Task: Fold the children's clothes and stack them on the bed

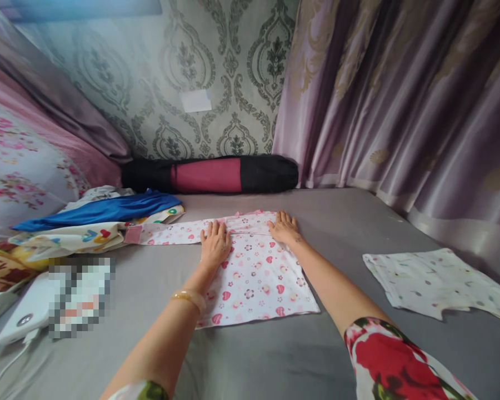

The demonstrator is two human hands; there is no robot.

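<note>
Shirt (252,278): white with pink hearts, flat in the middle of the grey sheet (341,366), hem toward the near side.
Left hand (215,243): palm down at the shirt's far left, where the sleeve (175,232) begins; fingers extended and grasping nothing.
Right hand (284,228): palm down on the far right corner, fingers spread and released.
Sleeve: stretched out left, its pink cuff (133,234) right at the clothes pile (95,214).
Fold: a band of cloth crosses the shirt's far end between the hands; I cannot tell whether it is the other sleeve.
Snag risk: the cuff could catch on the pile if the sleeve were pulled, dragging clothes along.
Crease risk: uneven pressure or sliding palms could bunch the thin cloth and skew the band.
Spring-back risk: lifting the right hand early might let the layered corner loosen.
Right side: a white patterned garment (437,280) lies well apart from the shirt.
</note>
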